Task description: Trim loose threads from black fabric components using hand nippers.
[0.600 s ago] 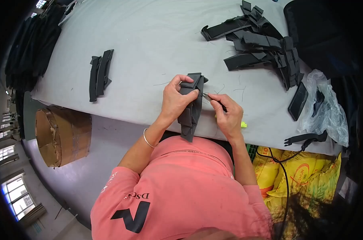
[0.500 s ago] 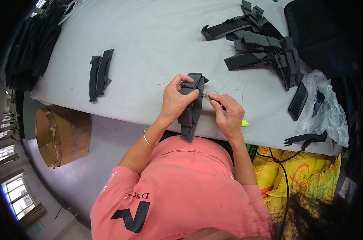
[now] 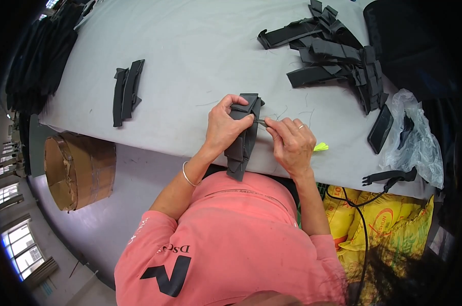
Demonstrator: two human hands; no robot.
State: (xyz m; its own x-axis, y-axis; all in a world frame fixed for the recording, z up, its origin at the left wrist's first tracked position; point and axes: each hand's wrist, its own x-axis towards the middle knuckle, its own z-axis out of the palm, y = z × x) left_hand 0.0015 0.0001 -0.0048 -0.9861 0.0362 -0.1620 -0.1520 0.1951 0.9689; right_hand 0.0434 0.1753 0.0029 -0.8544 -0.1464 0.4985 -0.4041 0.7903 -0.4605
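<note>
My left hand (image 3: 228,122) is closed on a dark grey folded fabric strip (image 3: 237,153), thumb and forefinger pinching its upper part. The strip lies over the table's near edge, its lower end close to my body. In my right hand (image 3: 293,145) is a small pointed metal tool (image 3: 262,122), its tip touching the strip beside my left thumb. The fingers hide most of the tool, so its exact kind does not show. A bright yellow-green strip (image 3: 320,147) sticks out past my right hand.
Similar dark pieces lie in a pile (image 3: 338,56) at the far right and as a small pair (image 3: 128,94) at the left. A dark phone-like slab (image 3: 380,129), a clear plastic bag (image 3: 419,137) and a black buckle strap (image 3: 394,176) lie right. A cardboard box (image 3: 96,173) stands below left.
My right hand has turned and shifted slightly right, with the tool's tip staying at the fabric. The yellow-green strip has swung up and right. My left hand keeps its hold.
</note>
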